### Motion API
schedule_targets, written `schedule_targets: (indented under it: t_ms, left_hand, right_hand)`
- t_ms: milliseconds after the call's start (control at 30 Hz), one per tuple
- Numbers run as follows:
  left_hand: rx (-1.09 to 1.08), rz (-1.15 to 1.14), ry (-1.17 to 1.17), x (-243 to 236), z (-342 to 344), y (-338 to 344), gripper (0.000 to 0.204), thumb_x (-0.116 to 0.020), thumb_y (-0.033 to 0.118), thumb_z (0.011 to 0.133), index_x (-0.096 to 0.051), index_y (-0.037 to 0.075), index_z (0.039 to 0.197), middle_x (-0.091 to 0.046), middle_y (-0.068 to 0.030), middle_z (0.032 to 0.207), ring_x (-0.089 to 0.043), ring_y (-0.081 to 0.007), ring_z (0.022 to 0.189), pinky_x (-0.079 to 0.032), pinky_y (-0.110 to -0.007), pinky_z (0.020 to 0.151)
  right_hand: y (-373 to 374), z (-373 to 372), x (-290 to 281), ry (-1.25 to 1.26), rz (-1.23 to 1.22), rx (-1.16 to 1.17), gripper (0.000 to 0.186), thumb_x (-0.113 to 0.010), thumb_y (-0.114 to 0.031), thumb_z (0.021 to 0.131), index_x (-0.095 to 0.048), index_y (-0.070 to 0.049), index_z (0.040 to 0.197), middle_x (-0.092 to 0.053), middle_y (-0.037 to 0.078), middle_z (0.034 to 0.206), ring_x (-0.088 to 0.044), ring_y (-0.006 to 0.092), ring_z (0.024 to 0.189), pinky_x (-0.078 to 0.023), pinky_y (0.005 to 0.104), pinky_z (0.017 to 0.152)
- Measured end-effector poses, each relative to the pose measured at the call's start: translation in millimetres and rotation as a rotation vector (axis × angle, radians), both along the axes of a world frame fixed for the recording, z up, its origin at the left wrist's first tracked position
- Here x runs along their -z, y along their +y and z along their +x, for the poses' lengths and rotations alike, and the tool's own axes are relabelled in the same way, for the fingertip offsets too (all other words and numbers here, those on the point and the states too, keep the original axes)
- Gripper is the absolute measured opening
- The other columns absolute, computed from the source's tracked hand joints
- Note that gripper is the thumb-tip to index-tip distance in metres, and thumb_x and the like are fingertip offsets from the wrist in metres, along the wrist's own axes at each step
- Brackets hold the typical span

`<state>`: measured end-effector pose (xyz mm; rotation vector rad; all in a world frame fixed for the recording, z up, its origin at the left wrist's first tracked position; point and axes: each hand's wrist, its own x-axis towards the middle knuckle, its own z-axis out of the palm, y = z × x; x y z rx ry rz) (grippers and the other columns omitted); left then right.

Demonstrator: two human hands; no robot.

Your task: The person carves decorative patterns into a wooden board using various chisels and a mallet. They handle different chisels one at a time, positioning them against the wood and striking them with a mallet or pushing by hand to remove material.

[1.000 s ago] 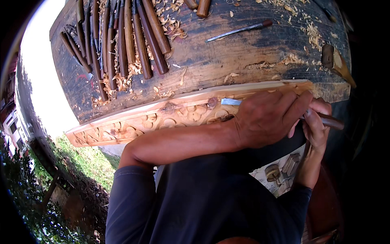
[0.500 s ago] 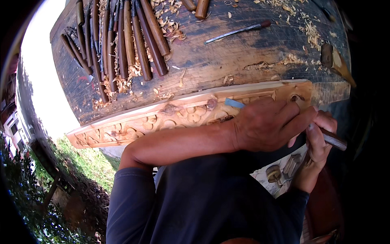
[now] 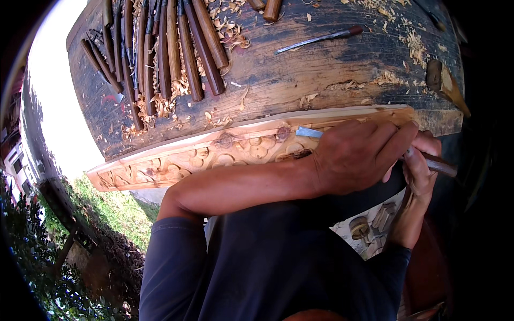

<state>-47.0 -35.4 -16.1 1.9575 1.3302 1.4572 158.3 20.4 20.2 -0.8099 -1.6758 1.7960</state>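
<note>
Wooden-handled tools (image 3: 173, 48) lie on the bench (image 3: 300, 75); the carved board (image 3: 251, 147) lines its near edge; a chisel (image 3: 309, 132) juts from under the left hand (image 3: 348, 156), fingers curled down, grip hidden; the right hand (image 3: 421, 176) has fingers closed round its handle (image 3: 441, 166).

Sunlit grass (image 3: 113, 211) lower left; wooden mallet (image 3: 446, 84) far right; shavings (image 3: 416, 47) scattered.

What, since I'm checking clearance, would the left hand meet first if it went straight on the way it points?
The left hand points rightward, so probably the right hand first; whether they touch, or differ in height, I can't tell.
</note>
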Motion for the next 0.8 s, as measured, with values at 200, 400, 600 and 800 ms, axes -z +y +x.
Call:
schedule_targets:
  t_ms: [200,400,600,800]
  left_hand:
    - [0.006,-0.054,0.049,-3.4,-1.8,-1.5,0.061,-0.077,0.031,0.086,-0.065,0.004,0.140,-0.072,-0.0034,0.100,-0.073,-0.0180,0.077,-0.054,-0.031,0.061]
    - [0.003,-0.092,0.049,-3.8,-0.4,-1.5,0.064,-0.078,0.031,0.084,-0.064,0.004,0.140,-0.072,-0.0048,0.100,-0.074,-0.0208,0.078,-0.055,-0.034,0.063]
    - [0.036,-0.131,0.057,-2.8,-0.1,-1.2,0.063,-0.079,0.029,0.084,-0.064,0.004,0.139,-0.072,-0.0041,0.099,-0.073,-0.0212,0.075,-0.054,-0.034,0.061]
    - [0.049,0.037,0.119,-1.6,-3.5,-9.2,0.064,-0.079,0.029,0.082,-0.068,0.007,0.141,-0.063,-0.0009,0.085,-0.063,-0.0161,0.061,-0.048,-0.032,0.050]
  right_hand:
    - [-1.6,-2.1,3.8,0.011,-0.047,0.065,0.026,-0.066,-0.014,0.102,-0.071,0.009,0.113,-0.070,0.018,0.085,-0.067,0.0259,0.053,-0.053,0.0328,0.051]
    - [-3.6,-3.1,4.5,-0.033,-0.087,0.104,0.026,-0.066,-0.014,0.102,-0.071,0.010,0.109,-0.070,0.016,0.086,-0.067,0.0220,0.060,-0.052,0.0315,0.052]
    - [-10.5,-7.4,2.6,-0.109,-0.117,0.176,0.034,-0.062,-0.019,0.103,-0.070,0.014,0.097,-0.072,0.019,0.075,-0.068,0.0247,0.055,-0.053,0.0333,0.053]
    - [-22.0,-2.6,-4.1,-0.106,0.023,0.165,0.033,-0.074,-0.028,0.094,-0.075,0.005,0.096,-0.067,0.010,0.077,-0.054,0.0132,0.062,-0.036,0.0293,0.055]
